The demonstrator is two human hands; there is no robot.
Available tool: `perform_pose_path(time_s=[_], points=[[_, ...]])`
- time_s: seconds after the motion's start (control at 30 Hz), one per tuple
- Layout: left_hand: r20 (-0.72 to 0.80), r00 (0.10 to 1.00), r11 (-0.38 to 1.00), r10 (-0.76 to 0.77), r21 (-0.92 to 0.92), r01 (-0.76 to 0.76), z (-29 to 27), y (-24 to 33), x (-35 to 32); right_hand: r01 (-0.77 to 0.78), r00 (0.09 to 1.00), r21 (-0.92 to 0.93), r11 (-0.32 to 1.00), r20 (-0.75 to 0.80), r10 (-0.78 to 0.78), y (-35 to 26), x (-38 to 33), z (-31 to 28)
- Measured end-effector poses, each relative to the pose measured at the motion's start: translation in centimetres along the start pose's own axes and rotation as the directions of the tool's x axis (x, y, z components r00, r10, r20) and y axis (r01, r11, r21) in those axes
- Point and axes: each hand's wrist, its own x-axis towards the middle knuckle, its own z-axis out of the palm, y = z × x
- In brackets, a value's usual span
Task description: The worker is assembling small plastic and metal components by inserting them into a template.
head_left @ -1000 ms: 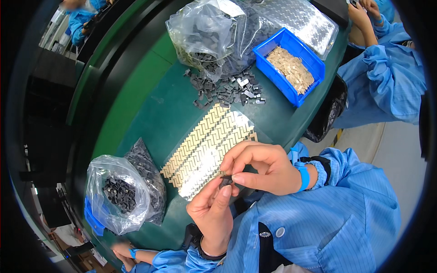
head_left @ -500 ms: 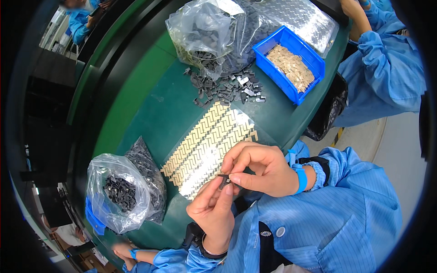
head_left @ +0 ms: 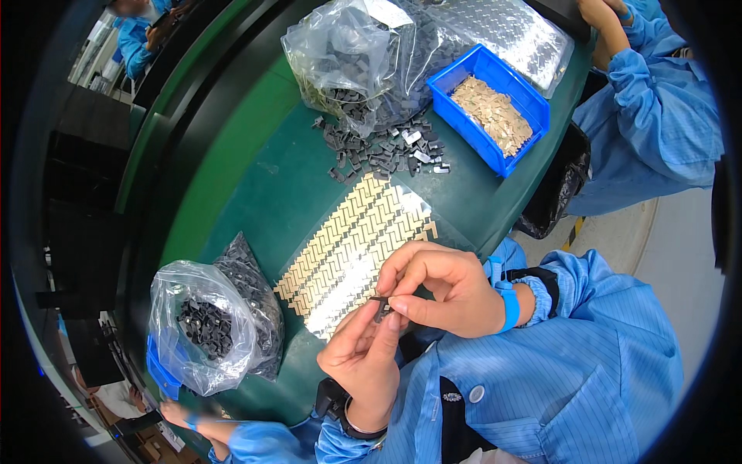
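Observation:
Between the fingertips of both hands is a small black plastic part (head_left: pixel 382 307). My left hand (head_left: pixel 362 352) pinches it from below and left, and my right hand (head_left: pixel 448 291) pinches it from the right. Fingers hide much of the part. Just beyond my hands lies a clear sheet (head_left: pixel 348 247) carrying rows of tan, angled sticker pieces; my right fingers overlap its near edge in view. Farther off, a loose pile of similar black parts (head_left: pixel 386 151) spills from a large clear plastic bag (head_left: pixel 340 58).
A blue bin (head_left: pixel 444 104) of tan scraps stands at the far right beside a clear packet (head_left: pixel 533 46). At the left is an open bag (head_left: pixel 247 309) of black parts over a blue tray (head_left: pixel 160 367). Co-workers' arms show at right (head_left: pixel 649 100) and lower left (head_left: pixel 255 441).
My hands hold nearly the same pose around the black part. At lower left, the co-worker's hand and sleeve have shifted left and forward along the table edge.

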Motion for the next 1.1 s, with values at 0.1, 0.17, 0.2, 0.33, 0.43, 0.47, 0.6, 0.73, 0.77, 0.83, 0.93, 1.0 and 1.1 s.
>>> perform_pose_path(time_s=[0.1,0.17,0.2,0.33,0.43,0.47,0.6,0.73,0.77,0.83,0.93,1.0,1.1], points=[[0.000,1.000,1.000,0.007,-0.005,-0.007,0.27,0.25,0.11,0.042,0.998,-0.031,0.999,-0.052,-0.044,0.24,0.08,0.27],[-0.007,1.000,1.000,-0.002,-0.010,0.002,0.32,0.27,0.09,0.036,0.998,-0.034,0.999,-0.058,-0.038,0.10,0.08,0.31],[-0.013,1.000,1.000,-0.011,-0.014,0.010,0.34,0.27,0.07,0.031,0.997,-0.038,0.999,-0.063,-0.034,0.02,0.09,0.33],[-0.016,0.999,0.999,-0.039,-0.039,0.038,0.54,0.53,-0.01,0.037,0.997,-0.061,0.997,-0.063,-0.041,-0.08,0.11,0.31],[-0.022,0.998,0.997,-0.051,-0.054,0.050,0.66,0.59,0.00,0.064,0.996,-0.094,0.993,-0.056,-0.069,-0.05,0.11,0.25],[-0.021,0.998,0.997,-0.052,-0.059,0.051,0.71,0.63,0.02,0.064,0.996,-0.101,0.993,-0.057,-0.070,-0.07,0.12,0.25],[-0.014,0.998,0.995,-0.061,-0.074,0.059,0.72,0.72,0.11,0.075,0.995,-0.127,0.989,-0.055,-0.082,-0.01,0.18,0.25],[-0.018,0.996,0.994,-0.088,-0.074,0.086,0.68,0.85,0.14,0.057,0.998,-0.114,0.992,-0.004,-0.057,-0.21,0.22,0.00],[-0.018,0.996,0.993,-0.088,-0.080,0.086,0.67,0.84,0.16,0.063,0.998,-0.109,0.992,-0.007,-0.064,-0.20,0.24,0.04],[-0.019,0.996,0.992,-0.090,-0.087,0.088,0.70,0.85,0.22,0.068,0.997,-0.104,0.992,-0.011,-0.070,-0.13,0.35,0.15],[-0.022,0.993,0.986,-0.112,-0.125,0.109,0.65,0.82,0.32,0.086,0.994,-0.123,0.989,-0.057,-0.094,0.01,0.54,0.35],[-0.062,0.986,0.977,-0.158,-0.156,0.147,0.45,0.70,0.37,0.080,0.994,-0.123,0.989,-0.057,-0.088,0.03,0.57,0.43],[-0.074,0.982,0.973,-0.176,-0.161,0.163,0.42,0.59,0.49,0.089,0.994,-0.124,0.988,-0.047,-0.095,0.15,0.63,0.36]])
